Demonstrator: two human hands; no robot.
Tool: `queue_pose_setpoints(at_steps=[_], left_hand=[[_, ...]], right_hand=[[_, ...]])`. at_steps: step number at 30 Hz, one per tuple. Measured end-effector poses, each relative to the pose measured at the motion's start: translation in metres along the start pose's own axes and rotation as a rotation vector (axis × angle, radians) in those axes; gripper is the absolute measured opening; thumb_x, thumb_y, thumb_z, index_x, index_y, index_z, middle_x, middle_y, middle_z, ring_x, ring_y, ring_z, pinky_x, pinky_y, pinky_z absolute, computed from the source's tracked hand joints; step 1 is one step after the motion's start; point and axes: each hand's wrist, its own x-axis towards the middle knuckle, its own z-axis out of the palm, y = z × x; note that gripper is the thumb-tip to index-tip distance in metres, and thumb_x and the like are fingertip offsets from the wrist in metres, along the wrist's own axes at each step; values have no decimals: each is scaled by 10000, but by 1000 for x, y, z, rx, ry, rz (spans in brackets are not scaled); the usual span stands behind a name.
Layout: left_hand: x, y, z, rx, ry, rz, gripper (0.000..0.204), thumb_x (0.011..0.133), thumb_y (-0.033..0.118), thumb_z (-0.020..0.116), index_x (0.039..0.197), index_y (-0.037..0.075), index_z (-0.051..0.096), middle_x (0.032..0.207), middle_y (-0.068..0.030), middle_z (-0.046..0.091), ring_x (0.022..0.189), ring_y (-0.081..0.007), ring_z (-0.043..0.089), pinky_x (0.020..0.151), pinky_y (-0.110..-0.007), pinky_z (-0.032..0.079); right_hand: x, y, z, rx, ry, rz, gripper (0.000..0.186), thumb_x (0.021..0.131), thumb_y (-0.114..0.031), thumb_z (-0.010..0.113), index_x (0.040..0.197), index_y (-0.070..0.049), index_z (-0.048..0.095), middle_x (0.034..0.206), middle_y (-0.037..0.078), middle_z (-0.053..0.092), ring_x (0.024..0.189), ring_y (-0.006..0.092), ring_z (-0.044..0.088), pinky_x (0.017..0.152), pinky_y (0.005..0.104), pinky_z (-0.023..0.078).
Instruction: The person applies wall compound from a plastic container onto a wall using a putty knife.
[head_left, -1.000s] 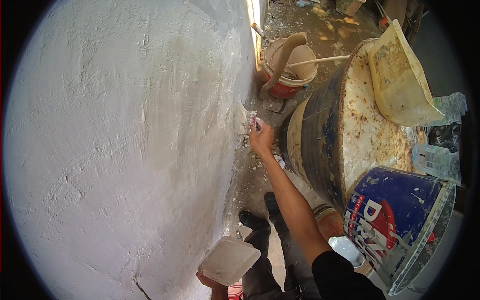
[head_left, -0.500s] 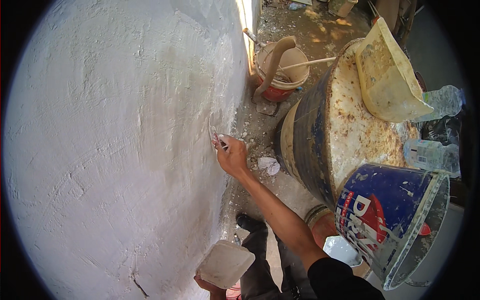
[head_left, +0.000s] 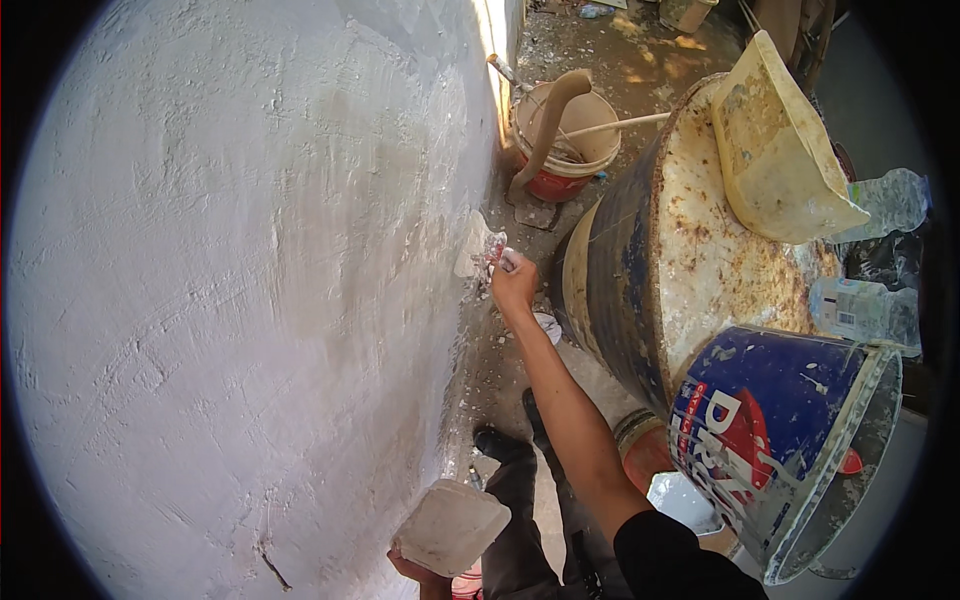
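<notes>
My right hand (head_left: 514, 287) is closed around the reddish, smeared handle of a putty knife (head_left: 477, 246). Its broad pale blade is held at the lower part of the wall (head_left: 200, 260); whether it touches the surface I cannot tell. Down at the lower edge, my left hand (head_left: 415, 570) grips a whitish square container (head_left: 455, 524) from below and the side, close to the wall. Pale, smeared material coats the container's face. The wall is rough and whitish, with a darker, damp-looking patch beside my right hand.
A rusty-topped drum (head_left: 690, 250) stands to the right. On it are a cut yellowish container (head_left: 780, 150), plastic bottles (head_left: 865, 310) and a tipped blue bucket (head_left: 760, 420). Farther off, a red-and-white bucket (head_left: 565, 185) holds sticks. A twig-like piece (head_left: 272, 568) juts from the wall.
My right hand has moved right and slightly away from me with the putty knife, whose blade now shows its broad face. My left hand and the container have hardly moved.
</notes>
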Motion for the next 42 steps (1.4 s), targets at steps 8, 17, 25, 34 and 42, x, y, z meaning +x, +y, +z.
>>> queue_pose_setpoints(at_steps=[8,17,25,34,42], left_hand=[[-8,1,-13,-111,-62,-49,658,757,486,429,1204,6,485,1189,-188,528,1047,-386,536,867,-547,438],[-18,2,14,-81,-119,-27,635,766,493,405,1170,16,516,1184,-172,536,1065,-365,525,886,-512,428],[-26,7,-2,-73,-132,-28,636,777,506,388,1185,35,516,1194,-156,535,1072,-357,528,889,-507,437],[-36,12,-40,-129,-156,12,630,768,518,431,1169,43,535,1175,-161,547,1071,-363,527,890,-511,434],[-50,27,-66,-99,-114,-20,689,748,563,441,1198,46,517,1212,-151,522,1077,-360,518,886,-506,428]], right_hand=[[-43,-34,31,-11,-219,-194,143,768,-109,648,843,12,659,708,166,630,631,269,605,589,353,446],[-122,-31,-31,-370,-195,-952,372,672,10,622,1030,-89,651,950,55,644,820,224,617,671,312,506],[-138,-33,-96,-512,-379,-1106,384,640,-39,625,1004,-154,664,1003,6,631,879,190,605,734,325,493],[-150,-98,-65,-501,-548,-1127,291,645,-61,665,877,-235,680,1025,-8,595,923,180,562,747,354,442],[-156,-109,-38,-337,-620,-899,214,717,-33,645,915,-113,660,786,120,620,715,289,603,597,344,458]])
